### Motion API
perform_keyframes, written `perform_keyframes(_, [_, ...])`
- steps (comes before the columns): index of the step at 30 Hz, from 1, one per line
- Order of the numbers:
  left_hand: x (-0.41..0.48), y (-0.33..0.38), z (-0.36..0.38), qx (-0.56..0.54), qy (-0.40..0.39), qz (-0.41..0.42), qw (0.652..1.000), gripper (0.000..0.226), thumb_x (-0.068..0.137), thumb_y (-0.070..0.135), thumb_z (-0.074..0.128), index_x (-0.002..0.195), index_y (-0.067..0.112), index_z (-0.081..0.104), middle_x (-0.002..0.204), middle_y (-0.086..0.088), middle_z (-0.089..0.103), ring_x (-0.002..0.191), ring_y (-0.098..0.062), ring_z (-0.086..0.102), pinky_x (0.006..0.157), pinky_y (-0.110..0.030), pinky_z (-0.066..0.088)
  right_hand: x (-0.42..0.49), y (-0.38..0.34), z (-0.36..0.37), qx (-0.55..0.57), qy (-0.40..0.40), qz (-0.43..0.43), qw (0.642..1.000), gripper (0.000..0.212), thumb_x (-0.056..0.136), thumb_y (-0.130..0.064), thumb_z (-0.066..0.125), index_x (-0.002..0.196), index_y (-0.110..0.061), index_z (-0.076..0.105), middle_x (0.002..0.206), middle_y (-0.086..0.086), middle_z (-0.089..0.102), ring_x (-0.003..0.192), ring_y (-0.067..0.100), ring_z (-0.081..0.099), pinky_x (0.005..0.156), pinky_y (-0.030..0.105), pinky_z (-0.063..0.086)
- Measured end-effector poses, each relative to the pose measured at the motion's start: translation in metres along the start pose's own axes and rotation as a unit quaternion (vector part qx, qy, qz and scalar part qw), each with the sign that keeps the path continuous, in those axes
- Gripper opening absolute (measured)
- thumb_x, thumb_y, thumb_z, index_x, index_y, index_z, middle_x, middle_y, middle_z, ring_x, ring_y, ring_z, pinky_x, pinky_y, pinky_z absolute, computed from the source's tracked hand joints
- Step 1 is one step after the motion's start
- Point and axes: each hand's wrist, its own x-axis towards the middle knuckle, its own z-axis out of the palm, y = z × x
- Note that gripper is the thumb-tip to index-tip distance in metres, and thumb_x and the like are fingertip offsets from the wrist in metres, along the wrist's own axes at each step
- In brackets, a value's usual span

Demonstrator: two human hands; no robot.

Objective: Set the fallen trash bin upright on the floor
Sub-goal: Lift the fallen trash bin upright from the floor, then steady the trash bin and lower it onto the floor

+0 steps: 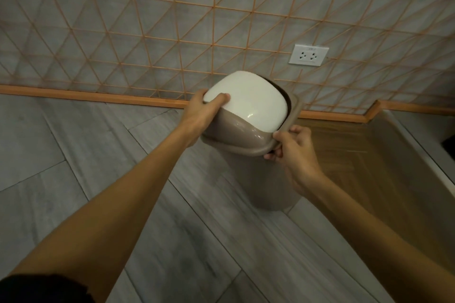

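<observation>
**Bin held at its top by both hands**

Against the patterned wall, on the grey plank floor, stands the taupe bin, base on the floor, leaning slightly; its white lid sits tilted in the rim; the left hand grips the lid's left edge, thumb on top; the right hand pinches the rim's right corner; a white socket is on the wall above.
</observation>
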Motion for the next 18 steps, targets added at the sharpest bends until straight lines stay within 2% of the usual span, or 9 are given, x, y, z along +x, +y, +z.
perform_keyframes(3, [0.006,0.018,0.004,0.015,-0.025,0.034,0.999,0.058,0.087,0.042,0.061,0.137,0.019,0.045,0.122,0.0,0.053,0.109,-0.02,0.053,0.081,-0.031,0.046,-0.016,0.008,0.005,0.059,0.0,-0.003,0.998,0.021,0.094,-0.003,0.048,0.107,-0.014,0.035,0.074,0.007,0.049,0.055,0.008,0.058,0.059,0.033,0.058])
perform_keyframes(6, [0.01,0.024,0.013,0.036,-0.044,0.062,0.996,0.052,0.086,0.041,0.061,0.132,0.019,0.051,0.122,-0.001,0.058,0.107,-0.019,0.057,0.071,-0.026,0.046,-0.026,0.021,0.008,0.108,0.002,0.001,0.994,0.019,0.094,-0.002,0.048,0.099,-0.016,0.037,0.069,0.008,0.048,0.065,0.014,0.053,0.07,0.04,0.061])
perform_keyframes(10, [0.014,0.03,0.022,0.073,-0.075,0.1,0.99,0.048,0.085,0.042,0.062,0.129,0.022,0.053,0.111,0.006,0.058,0.104,-0.015,0.058,0.083,-0.029,0.049,-0.031,0.032,0.006,0.151,-0.011,0.022,0.988,0.019,0.094,-0.001,0.047,0.096,-0.016,0.037,0.066,0.007,0.047,0.06,0.012,0.05,0.077,0.042,0.061])
perform_keyframes(15, [0.009,0.045,0.035,0.157,-0.138,0.161,0.964,0.056,0.079,0.043,0.06,0.13,0.022,0.053,0.122,-0.002,0.058,0.11,-0.02,0.058,0.095,-0.04,0.05,-0.029,0.048,-0.002,0.188,-0.039,0.066,0.979,0.023,0.095,-0.001,0.047,0.11,-0.015,0.037,0.07,0.008,0.051,0.064,0.015,0.053,0.088,0.051,0.056])
perform_keyframes(18, [0.008,0.049,0.039,0.179,-0.149,0.17,0.958,0.057,0.078,0.044,0.058,0.13,0.022,0.052,0.123,-0.005,0.059,0.109,-0.022,0.058,0.096,-0.044,0.05,-0.026,0.051,-0.003,0.197,-0.054,0.069,0.977,0.028,0.095,-0.003,0.048,0.12,-0.011,0.038,0.077,0.009,0.055,0.066,0.015,0.056,0.088,0.049,0.056])
